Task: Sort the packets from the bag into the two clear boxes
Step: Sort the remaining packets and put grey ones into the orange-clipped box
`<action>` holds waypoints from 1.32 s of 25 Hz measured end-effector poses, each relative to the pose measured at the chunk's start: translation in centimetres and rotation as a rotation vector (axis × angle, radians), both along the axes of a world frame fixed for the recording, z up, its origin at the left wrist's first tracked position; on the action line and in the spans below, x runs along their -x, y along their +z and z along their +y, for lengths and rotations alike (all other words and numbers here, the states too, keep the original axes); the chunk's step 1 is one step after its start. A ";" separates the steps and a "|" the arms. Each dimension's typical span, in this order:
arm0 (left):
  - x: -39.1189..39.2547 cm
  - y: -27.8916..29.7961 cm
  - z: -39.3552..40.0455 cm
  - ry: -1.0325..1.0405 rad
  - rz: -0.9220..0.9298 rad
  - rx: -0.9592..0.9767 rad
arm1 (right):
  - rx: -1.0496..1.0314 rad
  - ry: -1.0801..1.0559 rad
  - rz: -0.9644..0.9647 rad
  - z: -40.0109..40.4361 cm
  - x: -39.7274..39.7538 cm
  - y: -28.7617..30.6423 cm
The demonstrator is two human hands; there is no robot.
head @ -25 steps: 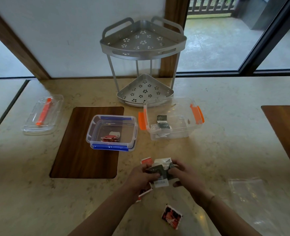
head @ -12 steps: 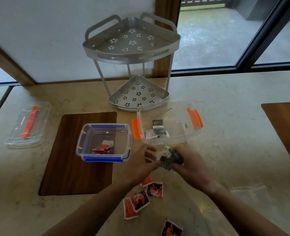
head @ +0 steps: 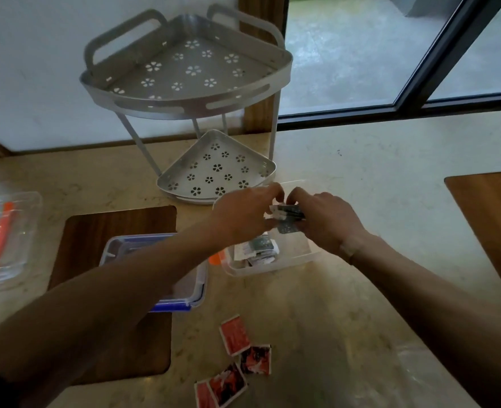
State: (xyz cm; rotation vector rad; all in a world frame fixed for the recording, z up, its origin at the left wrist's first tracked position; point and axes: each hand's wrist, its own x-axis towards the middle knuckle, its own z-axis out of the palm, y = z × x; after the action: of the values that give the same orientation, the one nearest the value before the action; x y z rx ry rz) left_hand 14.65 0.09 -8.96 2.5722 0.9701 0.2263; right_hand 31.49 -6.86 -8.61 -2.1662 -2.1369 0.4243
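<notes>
My left hand (head: 243,213) and my right hand (head: 325,219) meet above the orange-latched clear box (head: 272,267). Together they pinch a small stack of dark grey packets (head: 287,214). More grey and white packets (head: 256,250) lie inside that box below. The blue-latched clear box (head: 196,285) sits to its left, mostly hidden under my left forearm. Several red packets (head: 237,357) lie loose on the counter near me. The clear plastic bag (head: 420,375) lies flat at lower right.
A grey two-tier corner rack (head: 190,92) stands behind the boxes against the wall. A clear lid with an orange latch (head: 1,242) rests at far left. Dark wooden insets (head: 107,231) (head: 490,222) sit in the counter at left and right.
Both hands have moved forward from the near counter with the grey packets, now over the orange-latched box. The red packets stayed behind on the counter. The view has moved closer.
</notes>
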 end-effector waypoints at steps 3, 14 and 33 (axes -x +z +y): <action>-1.1 -2.3 1.3 -0.009 0.093 0.011 | 0.031 0.026 -0.020 1.2 0.2 -2.2; -4.3 -7.7 1.8 0.081 0.267 0.042 | 0.239 -0.141 0.001 3.1 1.6 -5.8; 0.7 -3.1 -2.4 0.325 -0.004 0.092 | 0.012 -0.147 -0.080 -1.3 2.4 -1.8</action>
State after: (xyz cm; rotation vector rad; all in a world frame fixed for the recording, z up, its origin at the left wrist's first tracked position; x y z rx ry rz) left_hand 14.00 -2.35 -12.08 2.3204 1.3623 0.2667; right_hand 29.07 -8.12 -10.41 -2.3656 -1.9988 0.3457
